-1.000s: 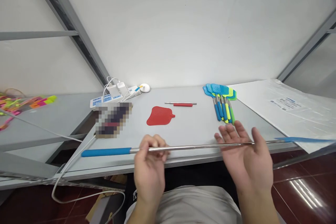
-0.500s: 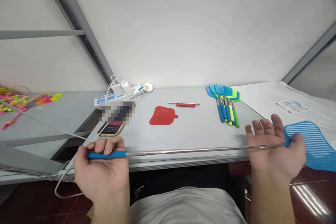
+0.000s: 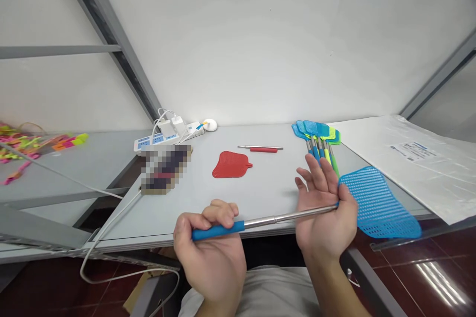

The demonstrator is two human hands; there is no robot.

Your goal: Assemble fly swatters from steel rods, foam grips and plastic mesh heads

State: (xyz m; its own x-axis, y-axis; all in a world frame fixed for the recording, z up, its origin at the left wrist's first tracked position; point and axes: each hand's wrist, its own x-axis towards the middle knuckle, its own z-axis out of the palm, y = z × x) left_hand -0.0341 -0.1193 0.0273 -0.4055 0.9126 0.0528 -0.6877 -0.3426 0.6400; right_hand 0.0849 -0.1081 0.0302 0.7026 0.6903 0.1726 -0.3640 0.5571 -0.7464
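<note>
A blue fly swatter [image 3: 379, 203] with a telescopic metal rod stretches between my hands above the table's front edge. My left hand [image 3: 211, 252], palm up, has its fingers curled round the blue handle. At the other end my right hand [image 3: 323, 213] grips the neck under the blue mesh head between thumb and palm, its other fingers raised. On the table lie a red swatter head [image 3: 232, 164] and, behind it, a metal rod with a red handle [image 3: 264, 149]. Several blue, green and yellow swatters [image 3: 320, 133] lie together beyond my right hand, partly hidden by it.
A white power strip [image 3: 156, 141] with plugs and cables stands at the back left, near a blurred phone-like object [image 3: 165, 171]. White packaging [image 3: 409, 153] covers the right side. Bright coloured pieces [image 3: 37, 146] lie on the left shelf, beside grey metal posts.
My hands have come closer together, and the metal rod between them is now much shorter. The blue swatter has moved left at its head and right at its handle.
</note>
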